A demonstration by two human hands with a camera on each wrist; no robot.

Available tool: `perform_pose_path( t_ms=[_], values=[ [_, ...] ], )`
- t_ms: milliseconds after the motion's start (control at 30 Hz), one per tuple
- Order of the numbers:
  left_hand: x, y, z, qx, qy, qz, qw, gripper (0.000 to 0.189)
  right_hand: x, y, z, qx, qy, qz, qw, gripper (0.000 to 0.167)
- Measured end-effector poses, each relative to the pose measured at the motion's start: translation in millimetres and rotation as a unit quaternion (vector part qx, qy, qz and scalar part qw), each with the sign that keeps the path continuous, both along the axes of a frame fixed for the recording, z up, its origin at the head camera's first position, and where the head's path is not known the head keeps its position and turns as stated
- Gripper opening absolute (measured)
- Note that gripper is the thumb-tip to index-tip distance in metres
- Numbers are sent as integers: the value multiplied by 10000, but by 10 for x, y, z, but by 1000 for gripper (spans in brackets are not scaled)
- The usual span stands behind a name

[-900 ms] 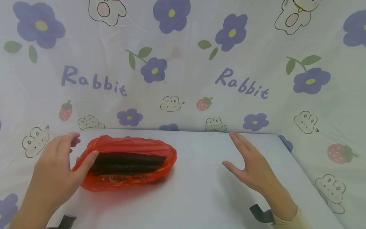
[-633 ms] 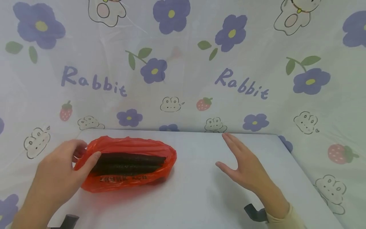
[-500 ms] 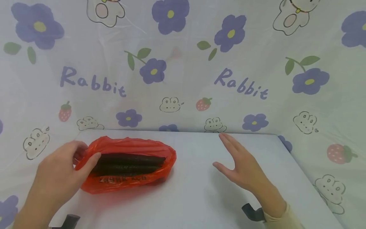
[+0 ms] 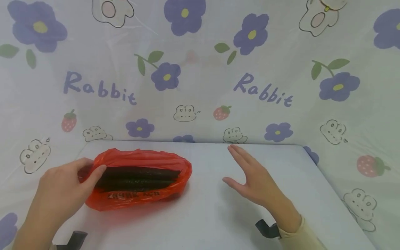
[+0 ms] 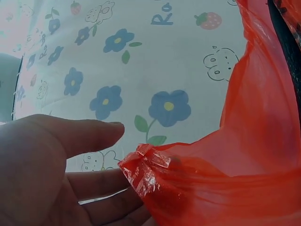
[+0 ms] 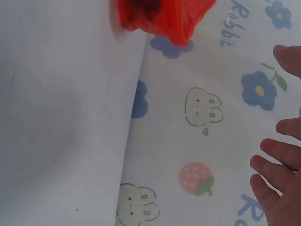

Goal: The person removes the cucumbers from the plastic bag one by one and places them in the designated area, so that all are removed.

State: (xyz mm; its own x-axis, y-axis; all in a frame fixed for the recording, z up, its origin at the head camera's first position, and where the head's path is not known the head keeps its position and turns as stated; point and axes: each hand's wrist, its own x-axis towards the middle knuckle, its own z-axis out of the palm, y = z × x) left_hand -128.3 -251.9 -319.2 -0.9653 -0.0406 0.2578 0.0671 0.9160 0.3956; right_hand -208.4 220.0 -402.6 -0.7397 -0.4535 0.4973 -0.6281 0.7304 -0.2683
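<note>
White table; rabbit-print sheet behind far edge. Red plastic bag near left edge. Left hand at bag, right hand apart; both unclenched.

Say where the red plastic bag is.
In the head view, the red plastic bag lies left of centre on the white table, beside the left hand.
</note>
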Motion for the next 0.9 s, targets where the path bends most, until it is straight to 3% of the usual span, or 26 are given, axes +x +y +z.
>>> perform_pose_path(
  t_ms=[133,433,733,900],
  values=[
    [-35,-42,-10,243,-127,-164,9995,45,-17,-84,1,30,-163,48,9999,92],
    [-88,-110,-29,525,-548,-288,9967,59,-39,-246,-43,-5,-398,167,9991,91],
    [-154,-165,-30,704,-590,-380,9950,35,-46,-406,-47,-51,-509,340,9981,88],
    [-231,-173,-9,1292,-653,-546,9880,32,-70,-482,-72,-42,-533,415,9977,87]
  ],
)
